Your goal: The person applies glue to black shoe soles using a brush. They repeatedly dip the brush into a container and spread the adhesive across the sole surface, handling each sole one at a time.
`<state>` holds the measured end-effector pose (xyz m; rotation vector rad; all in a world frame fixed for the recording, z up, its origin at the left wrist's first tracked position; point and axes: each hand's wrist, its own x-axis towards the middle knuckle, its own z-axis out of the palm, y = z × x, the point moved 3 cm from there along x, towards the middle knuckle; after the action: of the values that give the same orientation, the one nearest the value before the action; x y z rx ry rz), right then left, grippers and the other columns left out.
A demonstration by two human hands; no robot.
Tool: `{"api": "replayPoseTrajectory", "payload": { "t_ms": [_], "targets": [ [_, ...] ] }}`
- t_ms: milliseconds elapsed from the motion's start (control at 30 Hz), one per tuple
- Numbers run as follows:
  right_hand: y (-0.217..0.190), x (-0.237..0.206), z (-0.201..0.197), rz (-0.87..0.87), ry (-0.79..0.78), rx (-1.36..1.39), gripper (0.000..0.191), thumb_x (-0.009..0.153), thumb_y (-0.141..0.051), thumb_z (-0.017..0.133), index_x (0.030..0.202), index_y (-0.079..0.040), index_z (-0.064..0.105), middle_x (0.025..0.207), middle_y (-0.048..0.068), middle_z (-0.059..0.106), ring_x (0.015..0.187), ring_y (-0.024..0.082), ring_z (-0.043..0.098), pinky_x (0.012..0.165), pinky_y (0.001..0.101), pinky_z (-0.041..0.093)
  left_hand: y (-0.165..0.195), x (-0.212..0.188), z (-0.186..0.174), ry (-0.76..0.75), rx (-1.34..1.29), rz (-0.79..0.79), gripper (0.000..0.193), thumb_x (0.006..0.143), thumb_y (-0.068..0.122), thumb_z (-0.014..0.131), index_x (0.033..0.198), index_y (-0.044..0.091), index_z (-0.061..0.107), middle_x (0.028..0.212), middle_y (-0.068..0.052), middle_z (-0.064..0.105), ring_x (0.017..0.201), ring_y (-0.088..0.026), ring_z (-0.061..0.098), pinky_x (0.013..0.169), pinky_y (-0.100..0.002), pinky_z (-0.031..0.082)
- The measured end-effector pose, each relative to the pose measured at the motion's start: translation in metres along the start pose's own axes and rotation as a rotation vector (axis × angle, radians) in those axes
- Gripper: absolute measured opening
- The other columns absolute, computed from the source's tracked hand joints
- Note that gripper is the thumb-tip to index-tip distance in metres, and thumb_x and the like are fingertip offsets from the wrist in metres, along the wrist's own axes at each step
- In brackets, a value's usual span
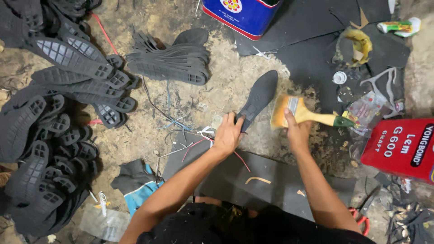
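Dirty floor (226, 86) carries heaped black soles (49, 135), dark rubber sheets (312, 27), blue tin (242, 16), red can (400, 149).

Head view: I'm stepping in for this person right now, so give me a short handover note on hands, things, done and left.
Left hand: pins the heel end of the black shoe sole to the floor.
Right hand: holds the wide yellow-handled brush, bristles beside the sole.
Red glue can at right; blue tin above.
Stacked soles and a big pile of soles lie at left.
Done: cannot tell whether the sole is coated.
Left: the piled soles look untreated.
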<state>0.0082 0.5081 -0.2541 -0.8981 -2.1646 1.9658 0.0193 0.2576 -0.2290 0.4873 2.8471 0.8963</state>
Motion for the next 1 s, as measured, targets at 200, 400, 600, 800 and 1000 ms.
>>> {"api": "replayPoseTrajectory", "payload": {
  "t_ms": [200, 400, 600, 800, 1000],
  "targets": [
    [-0.002, -0.009, -0.016, -0.068, 0.033, 0.106, 0.041, 0.09, -0.028, 0.079, 0.12, -0.01, 0.059, 0.088, -0.001, 0.066, 0.063, 0.008, 0.061, 0.046, 0.0242, 0.046, -0.017, -0.029, 0.005, 0.123, -0.46, -0.108, 0.034, 0.099, 0.006, 0.057, 0.131, 0.011, 0.067, 0.123, -0.014, 0.067, 0.116, -0.034, 0.065, 0.106, -0.042, 0.054],
    [-0.005, -0.007, 0.011, -0.136, -0.033, 0.013, 0.029, 0.096, -0.028, 0.075, 0.113, -0.005, 0.065, 0.083, 0.002, 0.066, 0.059, 0.01, 0.059, 0.05, 0.0245, 0.046, 0.024, -0.034, -0.005, 0.144, -0.319, 0.001, 0.047, 0.087, 0.014, 0.071, 0.133, 0.007, 0.06, 0.129, -0.021, 0.056, 0.121, -0.042, 0.054, 0.104, -0.048, 0.046],
    [0.003, -0.015, 0.01, -0.106, 0.039, 0.092, 0.038, 0.101, -0.028, 0.077, 0.121, 0.0, 0.061, 0.089, 0.007, 0.066, 0.062, 0.013, 0.059, 0.051, 0.0268, 0.043, 0.047, -0.015, 0.02, -0.083, -0.07, 0.062, 0.072, 0.072, 0.023, 0.081, 0.134, 0.003, 0.052, 0.133, -0.028, 0.048, 0.121, -0.045, 0.048, 0.1, -0.05, 0.043],
    [-0.003, -0.01, -0.018, -0.193, 0.031, 0.132, 0.041, 0.1, -0.028, 0.075, 0.129, -0.007, 0.057, 0.103, 0.001, 0.068, 0.076, 0.006, 0.065, 0.059, 0.0228, 0.052, 0.02, -0.026, 0.021, 0.117, -0.551, 0.02, 0.052, 0.094, 0.01, 0.063, 0.144, 0.001, 0.05, 0.134, -0.023, 0.058, 0.126, -0.042, 0.056, 0.11, -0.046, 0.045],
    [0.021, -0.014, 0.006, 0.049, 0.07, 0.041, 0.042, 0.095, -0.029, 0.074, 0.124, -0.003, 0.059, 0.097, 0.004, 0.068, 0.069, 0.012, 0.063, 0.056, 0.0304, 0.048, -0.015, -0.043, -0.002, 0.321, -0.493, -0.221, 0.047, 0.098, 0.003, 0.053, 0.144, 0.0, 0.053, 0.146, -0.025, 0.054, 0.137, -0.041, 0.051, 0.117, -0.044, 0.041]
  ]
}}
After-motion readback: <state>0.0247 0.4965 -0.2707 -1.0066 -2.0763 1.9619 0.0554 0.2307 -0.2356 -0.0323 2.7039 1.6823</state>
